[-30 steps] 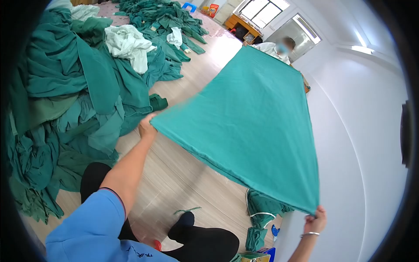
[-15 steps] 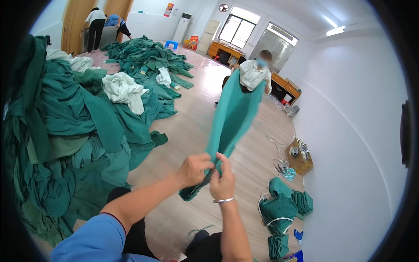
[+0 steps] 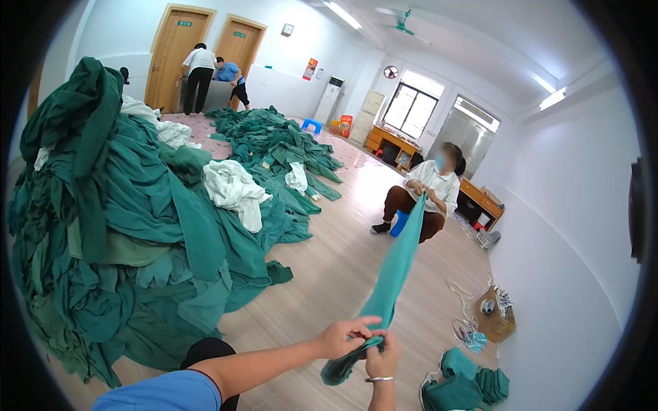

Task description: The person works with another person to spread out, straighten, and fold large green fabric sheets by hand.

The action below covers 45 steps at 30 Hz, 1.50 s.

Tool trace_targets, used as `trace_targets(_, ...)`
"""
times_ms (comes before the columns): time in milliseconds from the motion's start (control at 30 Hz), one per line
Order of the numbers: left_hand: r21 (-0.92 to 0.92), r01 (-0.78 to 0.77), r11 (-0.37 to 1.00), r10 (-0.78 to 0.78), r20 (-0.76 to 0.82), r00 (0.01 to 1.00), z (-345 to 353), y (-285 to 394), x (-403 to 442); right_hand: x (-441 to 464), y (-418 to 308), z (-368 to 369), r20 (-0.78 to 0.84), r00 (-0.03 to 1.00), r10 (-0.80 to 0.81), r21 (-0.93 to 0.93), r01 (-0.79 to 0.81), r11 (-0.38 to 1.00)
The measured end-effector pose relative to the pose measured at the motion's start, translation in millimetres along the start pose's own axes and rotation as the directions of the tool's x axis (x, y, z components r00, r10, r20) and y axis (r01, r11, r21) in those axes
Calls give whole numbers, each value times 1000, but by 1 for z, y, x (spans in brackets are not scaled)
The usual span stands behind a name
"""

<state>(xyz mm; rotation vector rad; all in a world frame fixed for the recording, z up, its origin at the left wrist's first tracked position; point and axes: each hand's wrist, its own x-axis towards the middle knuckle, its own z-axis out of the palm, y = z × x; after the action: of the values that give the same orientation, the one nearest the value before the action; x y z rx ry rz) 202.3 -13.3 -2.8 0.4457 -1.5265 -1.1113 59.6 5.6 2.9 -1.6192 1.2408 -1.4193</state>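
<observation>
A long green cloth (image 3: 396, 270) stretches from me to a seated co-worker (image 3: 433, 188), gathered into a narrow strip. My left hand (image 3: 345, 338) pinches its near end, with the index finger stuck out over the fabric. Close beside it, my right hand (image 3: 382, 356), with a silver bangle at the wrist, grips the same end. A short loose end hangs below my hands. At the far end, the co-worker's two hands hold the cloth together in front of the chest.
On my left rises a large heap of green cloths (image 3: 151, 226) with white pieces (image 3: 234, 192). Another green pile (image 3: 274, 140) lies beyond it. Folded green bundles (image 3: 452, 390) and a cardboard box (image 3: 499, 318) stand by the right wall. Two people (image 3: 200, 72) bend near the doors.
The cloth, held wide and raised at the far end before, is now narrowed and lower. The co-worker's hands have come down and together. My view has tilted upward.
</observation>
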Motion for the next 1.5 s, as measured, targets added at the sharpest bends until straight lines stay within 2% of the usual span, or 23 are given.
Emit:
trace_targets(33, 10, 0, 1000, 0, -3, 1000, -5, -7, 0, 2, 1, -2, 5, 1000, -3, 9, 3, 1000)
trace_targets(100, -90, 179, 980, -195, -221, 956, -21, -43, 1, 6, 2, -8, -97, 991, 92, 307, -58, 950)
trace_targets(133, -90, 355, 930, -366, -264, 892, -31, -67, -3, 8, -5, -10, -117, 989, 92, 372, -42, 927)
trace_targets(167, 29, 533, 846, -499, -312, 809, -40, -88, -10, 9, -11, -10, -121, 988, 91, 372, -40, 928)
trace_targets(200, 134, 689, 712, -609, -370, 702, -47, -111, -19, 8, -16, -10, -135, 985, 104, 479, -27, 877)
trace_targets(267, 207, 824, 528, -729, -389, 564, -50, -164, -45, 6, -24, -11, -145, 982, 120, 572, -16, 820)
trace_targets(300, 209, 828, 521, -748, -356, 560, -44, -162, -50, 4, -29, -11, -172, 975, 139, 557, -20, 830)
trace_targets(367, -243, 961, 131, -990, -77, 115, -33, -147, -59, -2, -37, -11, -135, 983, 123, 654, -5, 757)
trace_targets(400, -482, 869, 115, -951, 199, 236, -27, -169, -74, -6, -40, -16, -158, 977, 146, 641, -11, 767)
trace_targets(433, -685, 728, 14, -821, 408, 399, -18, -169, -78, -8, -44, -20, -147, 981, 128, 675, 4, 738)
trace_targets(467, -792, 610, -24, -665, 468, 582, -9, -169, -81, -9, -47, -24, -129, 986, 106, 708, 17, 706)
trace_targets(600, -864, 466, -188, -662, 462, 590, 4, -167, -78, -16, -53, -43, -203, 975, 96, 739, 88, 668)
trace_targets(667, -882, 471, 16, -766, 292, 573, -16, -173, -71, -15, -40, -71, -242, 966, 94, 684, 101, 722)
trace_targets(733, -883, 437, 171, -768, 158, 621, -46, -145, -53, -13, -22, -99, -292, 949, 122, 610, 86, 788)
trace_targets(767, -881, 442, 169, -775, 159, 612, -57, -131, -45, -14, -9, -110, -268, 954, 133, 608, 60, 792)
trace_targets(833, -674, 518, 527, -735, -55, 676, -71, -112, -36, -23, 7, -122, -206, 955, 213, 543, -69, 837)
trace_targets(933, -512, 631, 583, -780, -134, 611, -72, -116, -47, -60, 68, -148, -163, 886, 434, 339, -363, 868)
trace_targets(967, -512, 634, 580, -783, -136, 607, -70, -126, -54, -76, 97, -152, -161, 839, 519, 377, -434, 818)
trace_targets(1033, -273, 800, 534, -844, -231, 485, -62, -162, -75, -107, 152, -153, -176, 762, 623, 438, -506, 743)
trace_targets(1100, -260, 806, 531, -846, -218, 487, -64, -182, -88, -122, 184, -148, -160, 679, 716, 523, -557, 645)
trace_targets(1233, -195, 869, 454, -867, -322, 381, -67, -185, -91, -130, 238, -131, -145, 647, 749, 552, -575, 604)
trace_targets(1300, -165, 886, 433, -861, -367, 352, -69, -194, -94, -133, 261, -123, -133, 630, 765, 446, -651, 614)
trace_targets(1500, -47, 943, 329, -852, -445, 275, -77, -249, -134, -162, 308, -110, -108, 547, 830, 360, -757, 546)
